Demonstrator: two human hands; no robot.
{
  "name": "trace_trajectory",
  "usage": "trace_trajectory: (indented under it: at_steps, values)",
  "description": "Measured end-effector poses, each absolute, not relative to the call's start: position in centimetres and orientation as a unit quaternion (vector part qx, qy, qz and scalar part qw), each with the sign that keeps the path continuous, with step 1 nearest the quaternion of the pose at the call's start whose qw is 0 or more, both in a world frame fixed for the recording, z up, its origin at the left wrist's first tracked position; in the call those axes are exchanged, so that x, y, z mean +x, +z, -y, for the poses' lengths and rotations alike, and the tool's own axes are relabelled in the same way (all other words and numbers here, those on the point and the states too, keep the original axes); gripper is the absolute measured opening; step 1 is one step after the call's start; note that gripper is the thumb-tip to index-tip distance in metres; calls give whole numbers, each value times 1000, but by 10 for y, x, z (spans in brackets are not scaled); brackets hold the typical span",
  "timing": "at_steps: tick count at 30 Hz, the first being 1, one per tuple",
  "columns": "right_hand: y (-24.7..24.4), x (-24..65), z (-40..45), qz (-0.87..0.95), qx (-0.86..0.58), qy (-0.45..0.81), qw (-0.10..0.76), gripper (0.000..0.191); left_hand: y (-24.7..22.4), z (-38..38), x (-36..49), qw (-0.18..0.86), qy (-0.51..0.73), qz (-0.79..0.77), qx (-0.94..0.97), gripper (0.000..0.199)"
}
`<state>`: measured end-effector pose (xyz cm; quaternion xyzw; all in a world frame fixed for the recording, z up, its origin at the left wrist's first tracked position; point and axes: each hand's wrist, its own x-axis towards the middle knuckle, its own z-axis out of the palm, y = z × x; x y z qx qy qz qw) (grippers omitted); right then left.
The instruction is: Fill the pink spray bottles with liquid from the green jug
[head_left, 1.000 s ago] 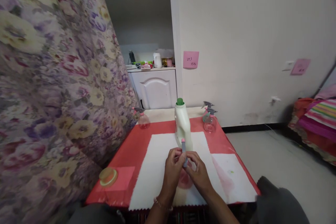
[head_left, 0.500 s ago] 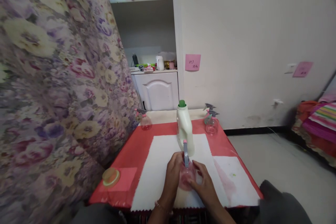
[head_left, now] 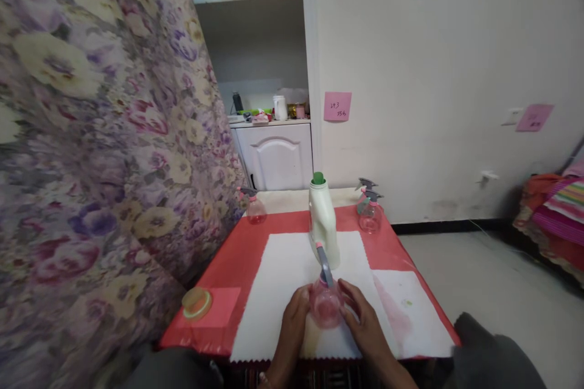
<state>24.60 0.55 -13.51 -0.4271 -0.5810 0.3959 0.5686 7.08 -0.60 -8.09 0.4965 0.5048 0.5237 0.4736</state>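
Head-worn view, forward and down over table (head_left: 244, 249)

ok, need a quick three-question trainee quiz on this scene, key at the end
1. True or false: the left hand and the right hand are on opposite sides of the pink spray bottle.
2. Which hand is nearer the tape roll?
3. What stands directly beyond the bottle between the hands?
a) another spray bottle
b) a detergent-style jug
c) the tape roll

Key: 1. True. 2. The left hand. 3. b.
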Motion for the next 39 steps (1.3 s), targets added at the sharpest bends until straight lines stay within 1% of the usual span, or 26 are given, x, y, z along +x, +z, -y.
trace_trajectory:
  at_steps: [4,8,10,12,16,18,22,28,31,34,39]
  values:
    - [-126,255,-14,582,-457,361,567,28,-89,15,71,444,508,-549,493,50]
    - [-123,258,-13,580,-474,362,555,25,-100,17,68,426,503,-559,503,40]
    - [-125,256,-8,580,-475,368,550,28,-106,13,65,406,505,-563,513,34]
    - [-128,252,-3,576,-481,374,545,31,-112,8,64,400,504,-556,526,33]
    - [-136,244,0,585,-478,361,548,54,-124,3,67,409,496,-549,534,43]
    - [-139,244,-4,600,-453,360,552,60,-127,4,67,409,496,-551,532,43]
    - [-143,249,-11,618,-433,361,548,60,-128,5,64,404,491,-549,542,38]
    - [-147,250,-12,628,-431,353,543,61,-130,-8,63,377,453,-563,579,49]
    - [-151,248,-12,631,-431,358,536,62,-128,-11,65,396,440,-549,590,53]
    - [-158,247,-11,615,-451,355,540,66,-124,-9,68,432,435,-528,588,51]
    - [-157,255,-11,621,-438,377,529,61,-126,-2,73,437,469,-522,563,47]
